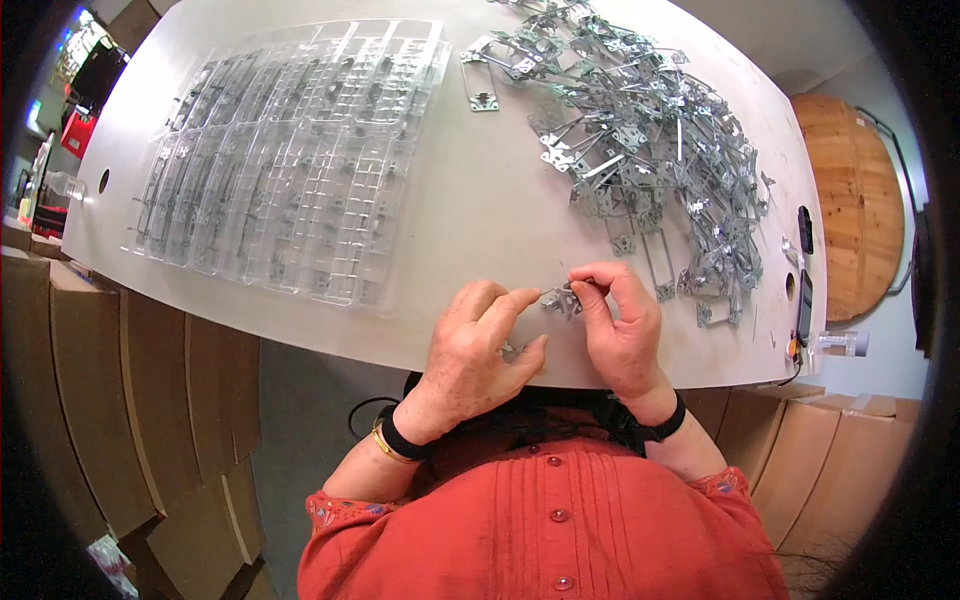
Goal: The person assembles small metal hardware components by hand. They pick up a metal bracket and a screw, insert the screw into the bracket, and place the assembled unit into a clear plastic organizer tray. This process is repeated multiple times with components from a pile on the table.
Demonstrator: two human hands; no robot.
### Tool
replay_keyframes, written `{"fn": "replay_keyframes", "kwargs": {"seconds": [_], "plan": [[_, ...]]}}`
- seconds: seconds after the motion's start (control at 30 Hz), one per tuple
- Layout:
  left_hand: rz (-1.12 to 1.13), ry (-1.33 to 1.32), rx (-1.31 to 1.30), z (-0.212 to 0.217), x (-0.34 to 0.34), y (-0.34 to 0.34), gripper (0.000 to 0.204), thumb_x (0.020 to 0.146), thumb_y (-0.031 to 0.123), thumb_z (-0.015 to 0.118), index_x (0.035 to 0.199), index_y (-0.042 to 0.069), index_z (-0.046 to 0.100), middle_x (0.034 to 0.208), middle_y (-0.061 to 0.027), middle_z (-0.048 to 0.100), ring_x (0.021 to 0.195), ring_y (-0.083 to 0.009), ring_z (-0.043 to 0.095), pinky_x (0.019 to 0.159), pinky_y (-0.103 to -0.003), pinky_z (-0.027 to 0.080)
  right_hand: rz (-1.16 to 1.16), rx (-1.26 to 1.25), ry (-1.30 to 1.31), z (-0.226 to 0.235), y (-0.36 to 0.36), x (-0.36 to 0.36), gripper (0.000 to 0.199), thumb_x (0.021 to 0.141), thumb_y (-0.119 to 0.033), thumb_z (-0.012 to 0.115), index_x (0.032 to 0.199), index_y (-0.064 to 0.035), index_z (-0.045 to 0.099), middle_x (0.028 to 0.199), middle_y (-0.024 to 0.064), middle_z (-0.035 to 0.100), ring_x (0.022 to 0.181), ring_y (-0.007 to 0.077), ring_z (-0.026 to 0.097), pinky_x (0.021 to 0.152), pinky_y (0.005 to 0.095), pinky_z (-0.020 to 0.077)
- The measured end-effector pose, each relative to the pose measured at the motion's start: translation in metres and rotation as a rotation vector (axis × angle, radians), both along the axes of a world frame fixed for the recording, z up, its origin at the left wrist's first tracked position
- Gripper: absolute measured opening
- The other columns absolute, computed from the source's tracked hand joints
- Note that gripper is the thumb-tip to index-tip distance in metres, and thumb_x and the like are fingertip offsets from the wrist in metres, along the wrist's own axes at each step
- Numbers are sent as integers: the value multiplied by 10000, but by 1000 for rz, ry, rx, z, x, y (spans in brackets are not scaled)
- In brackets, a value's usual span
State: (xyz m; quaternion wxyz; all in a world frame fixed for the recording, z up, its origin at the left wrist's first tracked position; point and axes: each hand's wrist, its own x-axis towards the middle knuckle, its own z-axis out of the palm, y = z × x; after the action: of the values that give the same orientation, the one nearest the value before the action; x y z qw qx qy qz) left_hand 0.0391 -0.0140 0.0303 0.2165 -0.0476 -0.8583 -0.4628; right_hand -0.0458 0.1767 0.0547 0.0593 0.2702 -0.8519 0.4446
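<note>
Both hands meet at the near edge of the white table (480, 220). Right hand (622, 325) pinches a small silver stamped metal bracket (560, 300) between thumb and forefinger; left hand (478, 350), fingers curled, touches its other end with its fingertips.

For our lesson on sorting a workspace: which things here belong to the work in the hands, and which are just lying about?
In the work:
left hand and right hand, both on a small metal part
heap of metal parts
clear plastic trays

Lying about:
black phone
small bottle
cardboard boxes
round wooden board
</note>
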Motion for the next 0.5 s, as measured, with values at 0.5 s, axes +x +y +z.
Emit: {"fn": "replay_keyframes", "kwargs": {"seconds": [0.5], "plan": [[2, -14, -9, -1, 1, 0, 527, 766, 85, 901, 1267, 45, 740, 1021, -132, 694, 923, -313, 675, 785, -429, 568, -2, -11, -32, 17, 18, 11, 147, 1019, -3, 772, 1159, -27, 732, 1040, 104, 772, 879, 215, 743, 816, 327, 591]]}}
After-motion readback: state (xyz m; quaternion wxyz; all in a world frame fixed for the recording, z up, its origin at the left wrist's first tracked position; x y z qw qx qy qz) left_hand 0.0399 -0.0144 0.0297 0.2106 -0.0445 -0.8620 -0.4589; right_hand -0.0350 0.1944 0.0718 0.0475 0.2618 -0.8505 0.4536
